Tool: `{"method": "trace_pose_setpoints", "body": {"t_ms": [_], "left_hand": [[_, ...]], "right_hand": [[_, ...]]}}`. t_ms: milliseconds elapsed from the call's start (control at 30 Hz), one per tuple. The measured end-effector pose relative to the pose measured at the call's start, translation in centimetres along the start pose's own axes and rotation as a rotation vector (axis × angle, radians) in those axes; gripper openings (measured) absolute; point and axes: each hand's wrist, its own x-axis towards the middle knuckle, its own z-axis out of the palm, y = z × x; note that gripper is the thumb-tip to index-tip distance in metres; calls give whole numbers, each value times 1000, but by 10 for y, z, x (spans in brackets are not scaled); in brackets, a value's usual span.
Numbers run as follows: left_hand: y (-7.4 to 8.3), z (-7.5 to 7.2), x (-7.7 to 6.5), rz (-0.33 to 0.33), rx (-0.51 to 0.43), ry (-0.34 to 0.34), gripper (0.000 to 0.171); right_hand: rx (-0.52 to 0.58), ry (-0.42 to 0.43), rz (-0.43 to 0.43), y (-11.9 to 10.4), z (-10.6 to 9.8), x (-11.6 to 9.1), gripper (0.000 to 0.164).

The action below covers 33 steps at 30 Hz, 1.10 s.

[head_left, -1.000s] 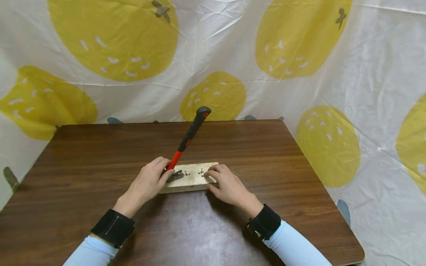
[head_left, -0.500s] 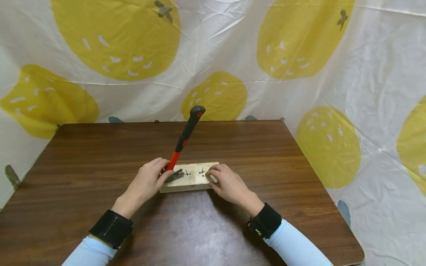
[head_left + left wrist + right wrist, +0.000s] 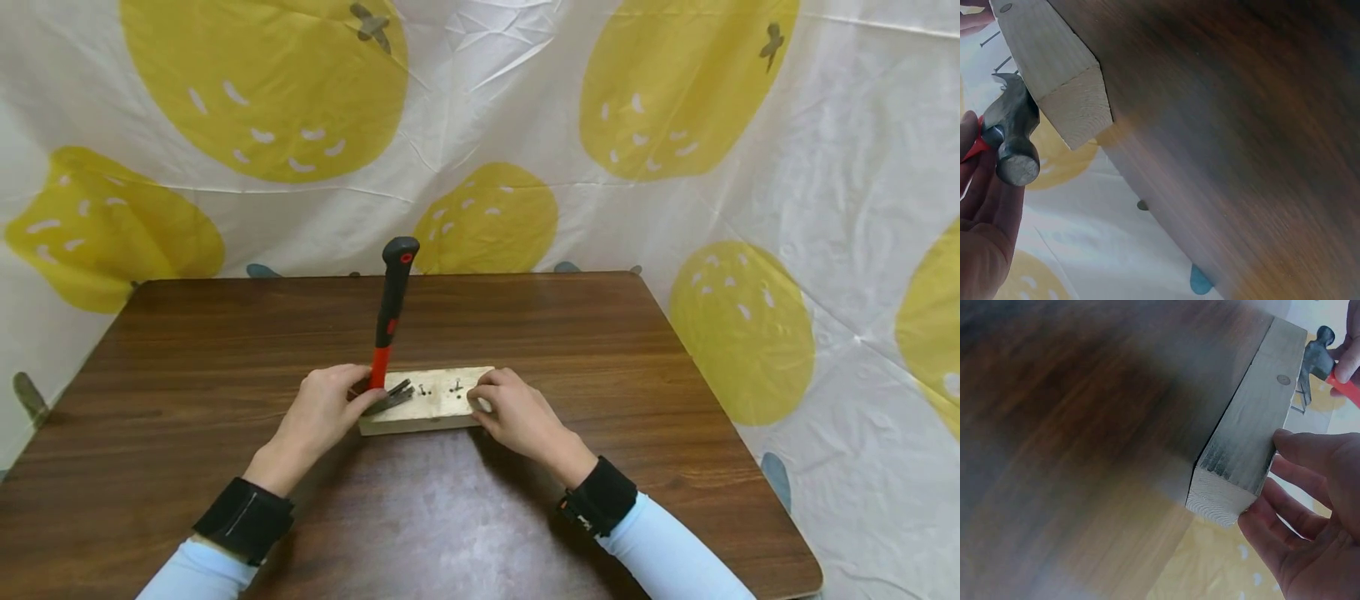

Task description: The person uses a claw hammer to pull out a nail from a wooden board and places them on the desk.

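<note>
In the head view a claw hammer (image 3: 390, 304) with a black and red handle stands nearly upright, its head low over the left end of a pale wooden block (image 3: 416, 426). My left hand (image 3: 318, 410) grips it by the red lower handle, right beside the head. The left wrist view shows the hammer's round steel face (image 3: 1018, 169) towards the camera and its claw pointing along the block. Thin nails (image 3: 456, 386) stick up from the block's top. My right hand (image 3: 517, 414) holds the block's right end between thumb (image 3: 1310, 447) and fingers.
The block lies on a brown wood-grain table (image 3: 480, 517), whose far edge runs behind the hammer. A white sheet (image 3: 495, 92) printed with yellow fruit hangs behind and to the right. Black bands (image 3: 246, 518) wrap both wrists.
The hammer's handle has swung left and come more upright, with my left hand shifting slightly left along with it. My right hand and the block have stayed nearly in place.
</note>
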Motion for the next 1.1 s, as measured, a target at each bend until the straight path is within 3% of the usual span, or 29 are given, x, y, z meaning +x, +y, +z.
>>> {"method": "trace_pose_setpoints", "body": {"t_ms": [467,1100], "left_hand": [[-5,-4,-4,-4,-23,-19,20],[-7,-2,-10,-20,-46,48,17]], "right_hand": [[3,-36,13,-2,-4,0,17],[13,-8,4,-2,-2,1,18]]}}
